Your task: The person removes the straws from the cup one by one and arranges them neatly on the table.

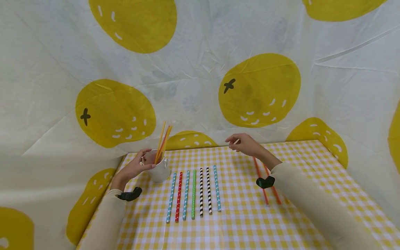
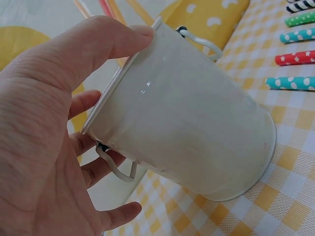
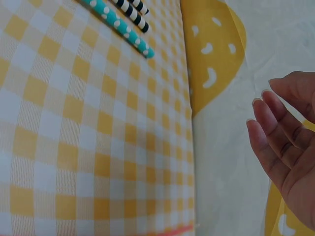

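My left hand (image 1: 133, 169) grips a small white metal bucket (image 2: 182, 113) by its rim, thumb on the near side and fingers around the far side. Orange and red straws (image 1: 163, 144) stand leaning in the bucket, their lower ends hidden inside it. To its right, patterned paper straws lie in a row: dotted blue (image 1: 171, 198), red (image 1: 178, 197), green (image 1: 193, 194) and black-striped (image 1: 201, 192). Above the table's back edge hovers my right hand (image 1: 246, 144), its fingers loosely bent and holding nothing in the right wrist view.
Two orange-red straws (image 1: 257, 168) lie on the right, partly hidden beneath my right forearm. A yellow checked cloth (image 1: 240, 222) covers the table. Behind it hangs a pale sheet (image 1: 193, 52) printed with big yellow fruit.
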Demonstrator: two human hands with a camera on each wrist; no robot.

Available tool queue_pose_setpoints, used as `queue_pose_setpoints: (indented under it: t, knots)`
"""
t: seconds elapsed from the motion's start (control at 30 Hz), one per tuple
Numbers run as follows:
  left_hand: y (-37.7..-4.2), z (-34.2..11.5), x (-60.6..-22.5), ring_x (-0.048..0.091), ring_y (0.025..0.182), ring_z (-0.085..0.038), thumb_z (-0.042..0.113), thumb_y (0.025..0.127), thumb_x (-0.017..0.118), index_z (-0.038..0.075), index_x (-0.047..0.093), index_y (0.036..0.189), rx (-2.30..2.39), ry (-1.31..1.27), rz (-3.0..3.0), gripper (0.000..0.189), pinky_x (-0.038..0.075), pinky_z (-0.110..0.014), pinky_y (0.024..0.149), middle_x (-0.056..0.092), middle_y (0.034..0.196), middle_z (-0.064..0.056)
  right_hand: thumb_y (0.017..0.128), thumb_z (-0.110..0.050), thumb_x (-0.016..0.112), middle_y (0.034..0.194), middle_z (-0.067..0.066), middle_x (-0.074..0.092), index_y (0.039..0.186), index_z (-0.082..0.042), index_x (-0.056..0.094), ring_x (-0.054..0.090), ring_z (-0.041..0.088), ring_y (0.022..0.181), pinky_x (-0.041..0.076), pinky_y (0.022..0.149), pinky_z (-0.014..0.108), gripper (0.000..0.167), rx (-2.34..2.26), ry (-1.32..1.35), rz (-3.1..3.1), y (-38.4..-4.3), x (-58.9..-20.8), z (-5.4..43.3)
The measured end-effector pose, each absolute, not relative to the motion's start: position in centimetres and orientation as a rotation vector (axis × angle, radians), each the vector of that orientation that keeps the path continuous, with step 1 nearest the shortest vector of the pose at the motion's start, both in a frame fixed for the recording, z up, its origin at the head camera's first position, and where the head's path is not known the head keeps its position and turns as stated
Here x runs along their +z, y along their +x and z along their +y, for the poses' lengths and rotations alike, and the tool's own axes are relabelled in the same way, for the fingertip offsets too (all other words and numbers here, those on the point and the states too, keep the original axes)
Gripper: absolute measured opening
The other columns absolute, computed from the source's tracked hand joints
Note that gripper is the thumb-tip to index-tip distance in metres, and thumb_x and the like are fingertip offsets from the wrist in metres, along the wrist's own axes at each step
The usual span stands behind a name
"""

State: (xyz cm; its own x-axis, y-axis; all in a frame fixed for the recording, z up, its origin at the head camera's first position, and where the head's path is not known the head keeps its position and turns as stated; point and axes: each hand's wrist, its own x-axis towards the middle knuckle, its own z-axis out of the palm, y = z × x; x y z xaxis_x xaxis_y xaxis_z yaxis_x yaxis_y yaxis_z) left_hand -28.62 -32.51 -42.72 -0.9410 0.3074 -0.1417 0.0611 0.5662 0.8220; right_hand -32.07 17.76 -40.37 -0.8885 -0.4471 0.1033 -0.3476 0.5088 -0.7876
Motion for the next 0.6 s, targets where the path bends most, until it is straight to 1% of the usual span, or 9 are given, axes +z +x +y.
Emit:
queue_pose_setpoints:
  t: [0.17, 0.3, 0.37, 0.5, 0.53, 0.6]
  knots:
    - [-28.7, -32.4, -42.8, 0.03, 0.12, -0.037, 0.031, 0.098, 0.07, 0.017, 0.021, 0.16, 1.323, 0.321, 2.538, 0.081, 0.034, -0.052, 0.091, 0.03, 0.13, -0.02, 0.101, -0.007, 0.06, 0.106, 0.017, 0.067, 0.125, -0.003, 0.069, 0.066, 0.018, 0.083, 0.057, 0.08, 0.042, 0.025, -1.327, -0.708, 2.611, -32.1, -40.1, 16.0]
    - [-28.6, -32.4, -42.9, 0.03, 0.124, -0.037, 0.03, 0.098, 0.07, 0.018, 0.021, 0.16, 1.322, 0.318, 2.539, 0.081, 0.034, -0.053, 0.093, 0.03, 0.135, -0.02, 0.102, -0.01, 0.06, 0.109, 0.019, 0.066, 0.126, -0.006, 0.068, 0.066, 0.02, 0.085, 0.057, 0.08, 0.04, 0.026, -1.32, -0.728, 2.579, -32.2, -39.7, 14.7]
    - [-28.6, -32.5, -42.9, 0.03, 0.121, -0.036, 0.03, 0.098, 0.07, 0.017, 0.021, 0.16, 1.32, 0.323, 2.541, 0.081, 0.034, -0.052, 0.092, 0.031, 0.132, -0.019, 0.102, -0.011, 0.06, 0.109, 0.017, 0.066, 0.126, -0.007, 0.068, 0.066, 0.02, 0.085, 0.057, 0.08, 0.039, 0.026, -1.321, -0.75, 2.569, -32.4, -39.6, 14.1]
    - [-28.7, -32.5, -42.9, 0.031, 0.114, -0.035, 0.03, 0.098, 0.07, 0.015, 0.021, 0.16, 1.318, 0.338, 2.543, 0.08, 0.032, -0.051, 0.085, 0.03, 0.121, -0.02, 0.102, -0.012, 0.061, 0.107, 0.013, 0.067, 0.126, -0.008, 0.068, 0.066, 0.019, 0.085, 0.056, 0.078, 0.037, 0.025, -1.328, -0.793, 2.554, -32.9, -39.3, 12.7]
    - [-28.7, -32.4, -42.9, 0.031, 0.114, -0.035, 0.03, 0.098, 0.07, 0.015, 0.021, 0.16, 1.316, 0.34, 2.545, 0.08, 0.032, -0.05, 0.085, 0.029, 0.12, -0.02, 0.102, -0.012, 0.061, 0.107, 0.011, 0.067, 0.126, -0.008, 0.068, 0.066, 0.018, 0.085, 0.056, 0.078, 0.036, 0.025, -1.329, -0.802, 2.551, -33.0, -39.3, 12.3]
    - [-28.7, -32.4, -42.9, 0.031, 0.115, -0.035, 0.029, 0.098, 0.069, 0.014, 0.021, 0.16, 1.313, 0.34, 2.546, 0.08, 0.032, -0.051, 0.085, 0.029, 0.119, -0.02, 0.102, -0.013, 0.062, 0.108, 0.011, 0.067, 0.126, -0.009, 0.068, 0.066, 0.019, 0.085, 0.055, 0.077, 0.036, 0.025, -1.331, -0.82, 2.541, -33.0, -39.0, 11.5]
